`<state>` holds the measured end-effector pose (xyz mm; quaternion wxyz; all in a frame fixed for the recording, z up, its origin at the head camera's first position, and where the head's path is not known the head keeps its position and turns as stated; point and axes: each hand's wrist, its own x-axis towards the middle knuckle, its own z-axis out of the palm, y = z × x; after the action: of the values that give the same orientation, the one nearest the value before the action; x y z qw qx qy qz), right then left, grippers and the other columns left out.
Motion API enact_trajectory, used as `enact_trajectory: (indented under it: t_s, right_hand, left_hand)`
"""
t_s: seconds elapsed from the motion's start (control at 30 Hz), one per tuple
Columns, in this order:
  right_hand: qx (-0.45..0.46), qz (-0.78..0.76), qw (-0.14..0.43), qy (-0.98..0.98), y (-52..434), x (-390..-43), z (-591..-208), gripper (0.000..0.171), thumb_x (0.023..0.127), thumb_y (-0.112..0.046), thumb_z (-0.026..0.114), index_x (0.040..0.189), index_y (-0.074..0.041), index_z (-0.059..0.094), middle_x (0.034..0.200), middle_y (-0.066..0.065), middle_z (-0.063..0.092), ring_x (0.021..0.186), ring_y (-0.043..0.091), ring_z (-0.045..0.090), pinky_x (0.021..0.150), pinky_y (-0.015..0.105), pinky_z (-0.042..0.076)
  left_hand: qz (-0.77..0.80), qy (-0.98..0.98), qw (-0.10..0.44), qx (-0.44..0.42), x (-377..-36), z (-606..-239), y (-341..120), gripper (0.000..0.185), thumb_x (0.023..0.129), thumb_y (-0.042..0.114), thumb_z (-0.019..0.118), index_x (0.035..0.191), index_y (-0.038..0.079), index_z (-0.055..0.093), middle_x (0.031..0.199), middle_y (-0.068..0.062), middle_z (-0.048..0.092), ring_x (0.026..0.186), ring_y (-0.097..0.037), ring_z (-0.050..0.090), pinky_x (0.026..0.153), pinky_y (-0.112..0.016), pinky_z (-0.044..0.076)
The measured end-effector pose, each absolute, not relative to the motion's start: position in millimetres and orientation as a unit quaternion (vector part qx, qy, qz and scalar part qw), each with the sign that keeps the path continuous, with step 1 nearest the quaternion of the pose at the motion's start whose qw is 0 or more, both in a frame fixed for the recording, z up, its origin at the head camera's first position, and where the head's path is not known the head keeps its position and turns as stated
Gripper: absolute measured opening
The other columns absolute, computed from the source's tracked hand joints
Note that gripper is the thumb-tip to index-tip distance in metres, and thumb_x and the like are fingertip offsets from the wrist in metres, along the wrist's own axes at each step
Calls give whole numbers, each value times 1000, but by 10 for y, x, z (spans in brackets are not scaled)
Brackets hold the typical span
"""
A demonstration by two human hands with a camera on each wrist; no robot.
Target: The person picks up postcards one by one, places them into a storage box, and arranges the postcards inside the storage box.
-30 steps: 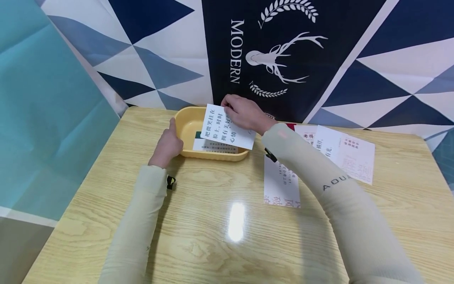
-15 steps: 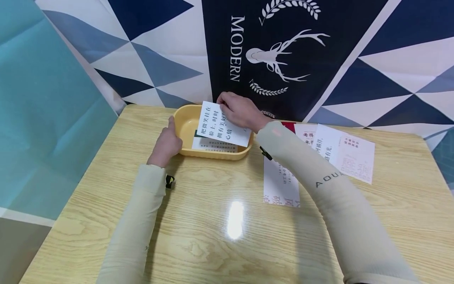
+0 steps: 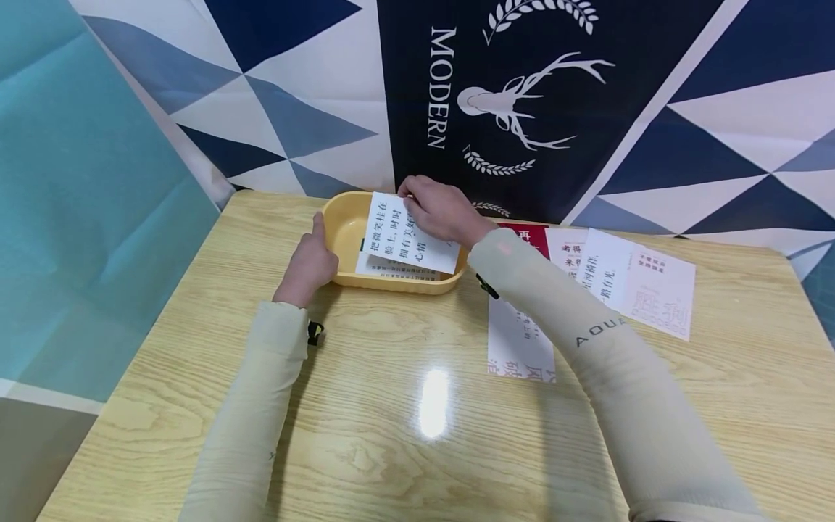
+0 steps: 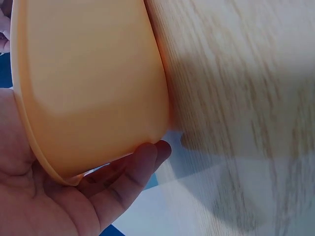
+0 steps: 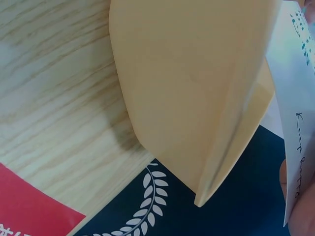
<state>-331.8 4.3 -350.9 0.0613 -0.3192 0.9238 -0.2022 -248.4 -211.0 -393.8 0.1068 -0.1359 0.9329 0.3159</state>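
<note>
A yellow oval plastic basin (image 3: 404,286) stands near the wall on the wooden table. My left hand (image 3: 306,259) holds its left end; in the left wrist view the fingers (image 4: 123,189) curl along the outside of the end wall. My right hand (image 3: 440,210) pinches a white card (image 3: 385,232) by its far edge, tilted over the basin. Dark printed Chinese characters fill the card's face, and handwriting-like script shows on it in the right wrist view. Beneath it, another printed card (image 3: 370,265) lies inside the basin, mostly covered.
Right of the basin, several printed cards lie partly overlapping: a red one (image 3: 535,235), a white one (image 3: 522,355) nearer the front, and a pinkish one (image 3: 659,290) farther right. A patterned wall covering (image 3: 548,174) with a deer head rises behind the table.
The card in my right hand has shifted slightly left and lower over the basin, covering more of the card inside. My left hand stays at the basin's left end.
</note>
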Motion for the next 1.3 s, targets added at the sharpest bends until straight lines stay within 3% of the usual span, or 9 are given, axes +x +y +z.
enact_trajectory:
  t_s: [1.03, 1.3]
  right_hand:
    - [-335, -187, 96, 919, -43, -3261, -3788, 24, 98, -29, 39, 114, -15, 50, 103, 1, 52, 93, 19, 49, 87, 35, 41]
    - [-353, -180, 95, 913, -79, -3291, -3835, 23, 99, -28, 37, 114, -16, 50, 107, 0, 53, 96, 19, 48, 91, 38, 40]
  left_hand:
    - [317, 930, 114, -146, -2498, -3984, -2102, 79, 87, -3, 37, 150, 9, -10, 139, -29, 34, 110, -31, 44, 97, -42, 39]
    - [322, 931, 106, -136, -2500, -3961, -2122, 80, 87, -3, 36, 150, 9, -12, 140, -31, 32, 111, -32, 45, 97, -43, 39]
